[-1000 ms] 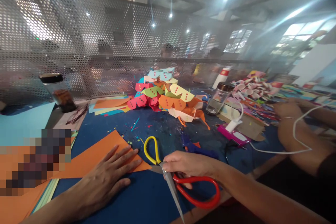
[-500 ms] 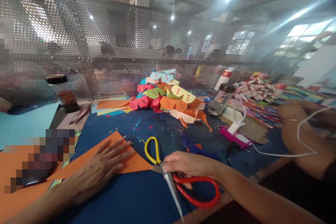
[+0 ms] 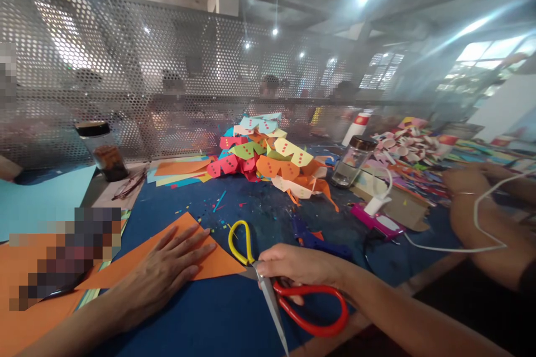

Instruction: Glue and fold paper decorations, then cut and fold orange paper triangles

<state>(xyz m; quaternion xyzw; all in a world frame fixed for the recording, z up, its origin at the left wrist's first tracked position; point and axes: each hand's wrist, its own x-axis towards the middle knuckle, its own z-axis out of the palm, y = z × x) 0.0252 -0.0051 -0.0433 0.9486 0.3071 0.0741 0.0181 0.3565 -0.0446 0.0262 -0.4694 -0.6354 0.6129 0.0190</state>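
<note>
Flat on a folded orange sheet point(image 3: 184, 234) lies my left hand point(image 3: 167, 262), its fingers spread over the paper. My right hand point(image 3: 293, 268) is wrapped round large scissors near their pivot. One scissor handle is yellow point(image 3: 250, 242), the other is red point(image 3: 341, 312). The blades are apart; one points down toward the front edge, the other lies by the right tip of the orange sheet. A blue glue gun point(image 3: 314, 237) rests beyond my right hand.
Cut paper masks point(image 3: 272, 159) are piled at the back centre. Two glass jars point(image 3: 109, 159) point(image 3: 352, 164) stand on either side. A magenta power strip point(image 3: 379, 223) with a white cable sits at right, near another person's arm point(image 3: 473, 217). A perforated metal screen point(image 3: 188, 56) spans the back.
The view has shifted very slightly. My right hand and the scissors have moved a little to the left; my left hand still lies on the orange sheet.
</note>
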